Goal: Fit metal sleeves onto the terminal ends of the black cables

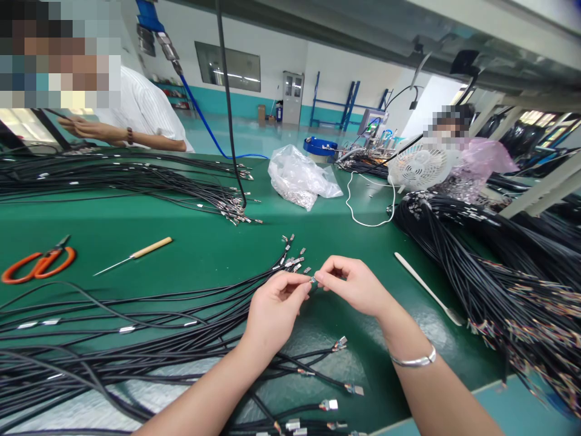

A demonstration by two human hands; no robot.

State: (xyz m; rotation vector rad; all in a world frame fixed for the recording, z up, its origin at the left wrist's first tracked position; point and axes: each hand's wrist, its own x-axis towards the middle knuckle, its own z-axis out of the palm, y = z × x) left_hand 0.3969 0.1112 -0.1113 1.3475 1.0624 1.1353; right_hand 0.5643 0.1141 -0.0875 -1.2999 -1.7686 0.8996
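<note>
Left forearm [200, 387] angled in from seven o'clock, right forearm [436, 393] from five o'clock, left hand [275, 312] and right hand [351, 286] raised backs upward, close together, fingertips [308, 281] pinched, almost touching at centre.

"Can you read anything near the white desk fan [420, 166]?"

"No. The grey machine [372, 124] just behind it has a panel [373, 120], but that's too small and blurred to read."

"And the metal wire terminals [295, 260] well in front of the fan?"

"No lettering I can make out. Nothing's legible anywhere in view."
</note>
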